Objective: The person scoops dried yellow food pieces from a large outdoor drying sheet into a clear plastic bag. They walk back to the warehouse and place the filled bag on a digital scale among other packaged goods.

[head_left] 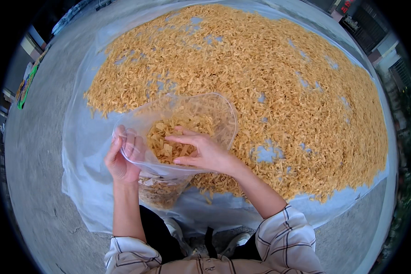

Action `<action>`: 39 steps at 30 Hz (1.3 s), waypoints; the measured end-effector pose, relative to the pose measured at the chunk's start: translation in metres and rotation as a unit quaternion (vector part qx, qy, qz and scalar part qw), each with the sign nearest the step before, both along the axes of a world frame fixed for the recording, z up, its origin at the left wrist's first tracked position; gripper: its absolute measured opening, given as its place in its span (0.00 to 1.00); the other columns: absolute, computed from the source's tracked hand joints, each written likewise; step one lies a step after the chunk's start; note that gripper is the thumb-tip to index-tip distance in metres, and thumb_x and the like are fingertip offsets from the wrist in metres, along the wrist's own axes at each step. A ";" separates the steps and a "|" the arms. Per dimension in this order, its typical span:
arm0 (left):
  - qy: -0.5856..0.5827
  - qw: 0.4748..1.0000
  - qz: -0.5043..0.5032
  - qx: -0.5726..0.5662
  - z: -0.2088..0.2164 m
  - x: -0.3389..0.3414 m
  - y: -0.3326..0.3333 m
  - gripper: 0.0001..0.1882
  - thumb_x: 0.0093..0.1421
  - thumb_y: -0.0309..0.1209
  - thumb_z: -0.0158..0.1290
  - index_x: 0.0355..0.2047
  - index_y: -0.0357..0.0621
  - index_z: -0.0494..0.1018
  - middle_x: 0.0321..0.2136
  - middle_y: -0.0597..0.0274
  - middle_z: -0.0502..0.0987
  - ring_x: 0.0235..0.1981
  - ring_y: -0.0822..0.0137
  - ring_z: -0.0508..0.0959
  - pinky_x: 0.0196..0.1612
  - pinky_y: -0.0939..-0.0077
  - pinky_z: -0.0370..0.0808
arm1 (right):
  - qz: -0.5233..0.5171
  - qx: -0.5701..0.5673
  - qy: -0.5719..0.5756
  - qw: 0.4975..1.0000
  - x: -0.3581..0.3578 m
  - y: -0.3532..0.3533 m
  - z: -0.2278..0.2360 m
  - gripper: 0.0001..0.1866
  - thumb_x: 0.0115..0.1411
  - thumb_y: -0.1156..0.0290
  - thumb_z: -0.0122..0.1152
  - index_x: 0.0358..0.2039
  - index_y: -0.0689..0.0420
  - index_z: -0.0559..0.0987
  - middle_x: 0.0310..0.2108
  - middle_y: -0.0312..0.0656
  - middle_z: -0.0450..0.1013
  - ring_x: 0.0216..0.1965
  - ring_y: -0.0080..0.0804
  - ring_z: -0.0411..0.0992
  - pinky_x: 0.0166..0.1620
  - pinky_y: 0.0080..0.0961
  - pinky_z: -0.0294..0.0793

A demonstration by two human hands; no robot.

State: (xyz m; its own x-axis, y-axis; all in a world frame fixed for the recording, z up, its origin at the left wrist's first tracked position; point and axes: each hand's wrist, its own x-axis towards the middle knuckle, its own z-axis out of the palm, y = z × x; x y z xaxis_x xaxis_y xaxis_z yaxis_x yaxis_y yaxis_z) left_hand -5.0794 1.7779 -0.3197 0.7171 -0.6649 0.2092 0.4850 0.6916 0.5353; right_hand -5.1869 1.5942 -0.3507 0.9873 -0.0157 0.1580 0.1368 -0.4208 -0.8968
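A clear plastic bag [164, 171] stands in front of me, its wide mouth spread and its lower part filled with dried yellowish-brown strips [187, 122]. My left hand [123, 153] grips the bag's left rim, fingers curled around the thin film. Inside the mouth is my right hand [198, 148], fingers spread over the strips in the bag; it does not appear to close on any of them. Under and beyond the bag lies a broad layer of the same strips [283, 91].
The strips lie on a whitish plastic sheet [84, 160] over grey concrete [36, 150]. My shoes [237, 242] are at its near edge. A green-edged item [27, 89] lies at the far left. Plants [404, 201] and a building with a barred opening [401, 73] border the right side.
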 end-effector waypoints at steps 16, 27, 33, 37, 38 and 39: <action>0.023 0.999 0.019 0.015 0.003 0.006 0.028 0.05 0.57 0.28 0.46 0.30 0.42 0.63 0.15 0.65 0.61 0.13 0.75 0.58 0.16 0.82 0.56 | -0.382 -0.054 0.281 0.879 -0.015 -0.170 -0.206 0.63 0.28 0.45 0.73 0.62 0.51 0.48 0.63 0.53 0.41 0.64 0.50 0.38 0.63 0.43 0.41; 0.025 0.999 0.034 0.024 0.000 0.008 0.019 0.06 0.58 0.27 0.45 0.27 0.44 0.59 0.15 0.68 0.59 0.13 0.77 0.56 0.16 0.84 0.54 | -0.040 -0.293 0.245 0.923 -0.086 -0.135 -0.174 0.29 0.38 0.82 0.62 0.45 0.48 0.72 0.47 0.46 0.64 0.47 0.47 0.65 0.45 0.36 0.70; 0.025 1.000 0.008 0.010 -0.003 0.007 0.014 0.04 0.59 0.27 0.44 0.28 0.44 0.60 0.16 0.68 0.58 0.14 0.76 0.57 0.18 0.81 0.55 | -0.162 -0.272 0.263 0.911 -0.239 -0.153 -0.164 0.37 0.37 0.74 0.68 0.51 0.46 0.66 0.53 0.51 0.56 0.52 0.53 0.60 0.48 0.37 0.67; 0.016 1.000 0.013 0.024 0.001 0.004 0.011 0.04 0.59 0.27 0.44 0.29 0.44 0.60 0.16 0.68 0.58 0.14 0.76 0.56 0.19 0.81 0.55 | -0.205 -0.340 0.286 0.872 -0.313 -0.121 -0.194 0.58 0.32 0.65 0.74 0.62 0.45 0.47 0.61 0.61 0.34 0.61 0.62 0.39 0.55 0.45 0.58; 0.019 0.999 0.015 0.027 0.001 0.003 0.010 0.04 0.59 0.28 0.44 0.29 0.44 0.61 0.16 0.68 0.58 0.14 0.76 0.56 0.19 0.81 0.55 | -0.219 -0.334 0.268 0.877 -0.314 -0.120 -0.206 0.60 0.32 0.64 0.74 0.63 0.46 0.44 0.61 0.61 0.31 0.62 0.62 0.36 0.55 0.48 0.56; 0.013 1.000 0.011 0.023 0.001 0.003 0.010 0.04 0.59 0.28 0.44 0.30 0.43 0.61 0.16 0.68 0.58 0.14 0.76 0.56 0.19 0.81 0.55 | -0.233 -0.328 0.249 0.881 -0.314 -0.117 -0.218 0.62 0.32 0.63 0.74 0.63 0.47 0.42 0.61 0.61 0.27 0.62 0.63 0.32 0.55 0.51 0.54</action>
State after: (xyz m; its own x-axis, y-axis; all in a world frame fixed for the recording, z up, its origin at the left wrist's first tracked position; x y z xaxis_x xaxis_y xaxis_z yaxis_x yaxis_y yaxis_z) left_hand -5.0763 1.7880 -0.3187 0.7363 -0.6573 0.1605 0.4839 0.6774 0.5540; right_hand -5.5005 1.4772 -0.5682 0.8474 -0.5037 -0.1677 -0.5294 -0.7777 -0.3392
